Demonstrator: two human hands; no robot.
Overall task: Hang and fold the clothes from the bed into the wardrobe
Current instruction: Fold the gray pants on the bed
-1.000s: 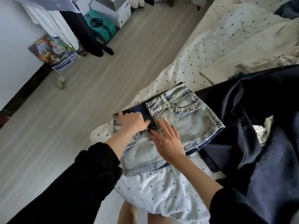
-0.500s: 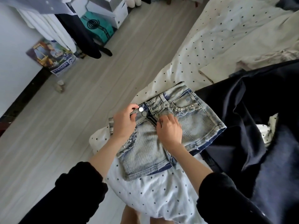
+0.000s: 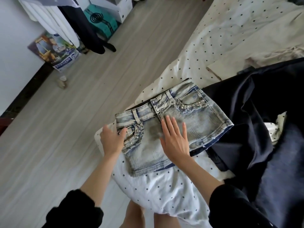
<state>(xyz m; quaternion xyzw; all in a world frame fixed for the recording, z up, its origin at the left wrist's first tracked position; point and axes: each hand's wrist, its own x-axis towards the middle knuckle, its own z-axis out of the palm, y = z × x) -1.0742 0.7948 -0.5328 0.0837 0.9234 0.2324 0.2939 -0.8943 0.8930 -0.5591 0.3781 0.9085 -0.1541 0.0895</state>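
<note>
Head view
Surface: polka-dot bed sheet (image 3: 164,191), dark garment (image 3: 246,122) to the right.
Room: pale wood floor (image 3: 49,145), teal box (image 3: 102,22).
Denim skirt (image 3: 204,122): flat at bed corner.
Left hand (image 3: 111,140): relaxed fingers on its edge.
Right hand (image 3: 175,140): flat, pressing it.

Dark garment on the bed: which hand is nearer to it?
Right. The right hand lies flat on the denim skirt, on the side toward the dark garment. The left hand rests at the skirt's far edge.
</note>
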